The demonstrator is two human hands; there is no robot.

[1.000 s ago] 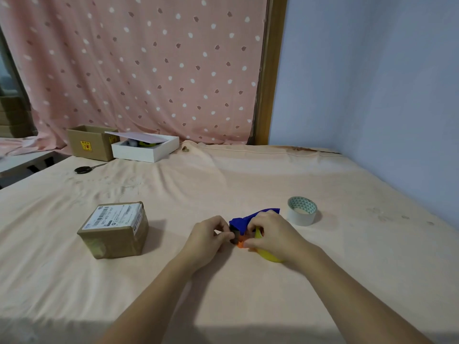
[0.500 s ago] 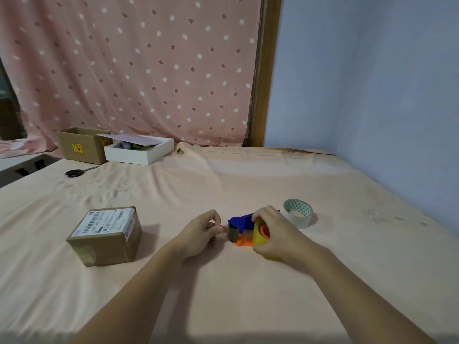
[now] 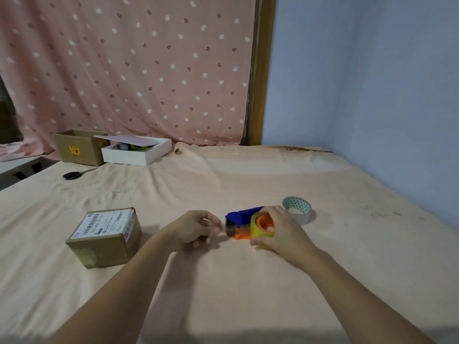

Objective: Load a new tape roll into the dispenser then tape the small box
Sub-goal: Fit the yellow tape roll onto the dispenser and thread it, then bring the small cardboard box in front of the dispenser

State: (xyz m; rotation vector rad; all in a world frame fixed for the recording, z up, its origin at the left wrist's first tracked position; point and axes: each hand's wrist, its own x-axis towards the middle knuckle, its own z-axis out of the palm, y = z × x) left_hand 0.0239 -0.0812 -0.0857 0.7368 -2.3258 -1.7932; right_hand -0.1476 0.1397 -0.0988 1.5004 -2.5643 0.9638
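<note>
Both hands (image 3: 280, 232) flank the dispenser (image 3: 242, 223), right one gripping it.

My right hand (image 3: 280, 232) wraps the yellow tape roll (image 3: 258, 228), seated on the orange hub of the blue/orange dispenser (image 3: 242, 220), which lies on the peach sheet (image 3: 248, 281). My left hand (image 3: 196, 228) is curled, fingertips pinched just beside the dispenser's front roller; can't tell if tape's between them. Small box (image 3: 105, 235) w/ shipping label sits to the left, well apart. A 2nd tape roll (image 3: 296, 209), white w/ green pattern inside, is just behind my right hand. Far left: scissors (image 3: 73, 175), open cardboard box (image 3: 79, 146), white box (image 3: 136, 151) before a dotted pink curtain (image 3: 129, 65).
</note>
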